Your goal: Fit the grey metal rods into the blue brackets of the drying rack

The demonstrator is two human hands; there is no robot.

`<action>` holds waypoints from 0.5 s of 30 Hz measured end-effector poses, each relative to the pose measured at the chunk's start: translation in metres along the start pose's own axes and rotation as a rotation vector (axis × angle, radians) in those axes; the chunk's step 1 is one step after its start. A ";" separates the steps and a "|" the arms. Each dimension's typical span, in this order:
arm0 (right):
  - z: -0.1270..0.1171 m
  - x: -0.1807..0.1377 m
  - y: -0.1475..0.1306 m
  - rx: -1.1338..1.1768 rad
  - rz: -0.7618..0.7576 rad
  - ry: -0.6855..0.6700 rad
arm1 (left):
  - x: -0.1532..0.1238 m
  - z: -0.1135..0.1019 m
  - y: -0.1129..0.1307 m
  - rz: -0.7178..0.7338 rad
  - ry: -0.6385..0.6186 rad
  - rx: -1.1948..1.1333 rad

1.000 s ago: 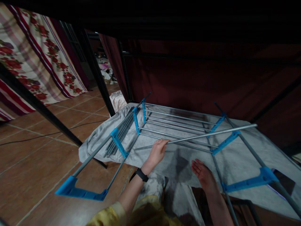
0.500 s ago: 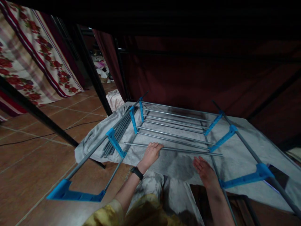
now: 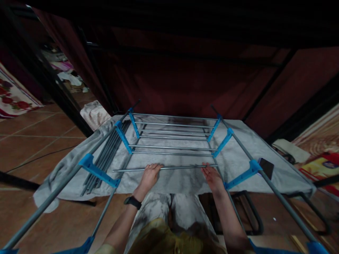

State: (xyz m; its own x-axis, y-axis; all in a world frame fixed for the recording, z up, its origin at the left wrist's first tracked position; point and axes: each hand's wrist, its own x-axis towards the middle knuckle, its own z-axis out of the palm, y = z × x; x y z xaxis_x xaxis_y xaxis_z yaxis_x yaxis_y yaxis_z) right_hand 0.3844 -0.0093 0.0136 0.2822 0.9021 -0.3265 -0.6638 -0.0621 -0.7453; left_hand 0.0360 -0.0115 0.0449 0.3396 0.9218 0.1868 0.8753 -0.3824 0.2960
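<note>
Crossbars [image 3: 172, 147] span the rear blue brackets [image 3: 123, 137] mid-frame, the nearer brackets [image 3: 99, 172] unbridged, spare rods [image 3: 106, 160] left of centre, left hand [image 3: 150, 176] clasping a loose rod [image 3: 182, 167] at centre, right hand's [image 3: 211, 176] grip unclear

Both arms are stretched out front, angled in a bit from each side. The left hand [image 3: 150, 177] is held back-up, with its fingers [image 3: 154, 167] bunched close and curled over in a grip. The right hand [image 3: 212, 177] is held well apart from it, fingers [image 3: 208, 170] looser and straighter; whether they're fully closed can't really be made out.
</note>
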 end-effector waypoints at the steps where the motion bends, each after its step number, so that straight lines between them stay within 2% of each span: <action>1: 0.000 0.001 0.000 0.003 -0.006 0.009 | 0.000 0.002 -0.002 0.001 0.000 -0.009; 6: -0.001 0.007 0.001 0.033 -0.001 0.040 | -0.003 0.005 -0.014 -0.009 0.029 -0.029; 11: -0.006 0.015 -0.003 0.050 -0.003 0.144 | -0.007 0.004 -0.032 -0.048 0.041 0.022; 15: -0.011 0.023 -0.004 0.038 -0.009 0.178 | -0.009 0.005 -0.046 -0.091 0.037 0.052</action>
State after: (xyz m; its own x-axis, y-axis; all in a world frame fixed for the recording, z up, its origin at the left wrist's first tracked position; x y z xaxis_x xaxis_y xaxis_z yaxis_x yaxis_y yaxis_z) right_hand 0.4013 0.0065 0.0029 0.4043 0.8123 -0.4204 -0.6857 -0.0350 -0.7271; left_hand -0.0053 -0.0024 0.0251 0.2457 0.9494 0.1958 0.9190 -0.2924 0.2645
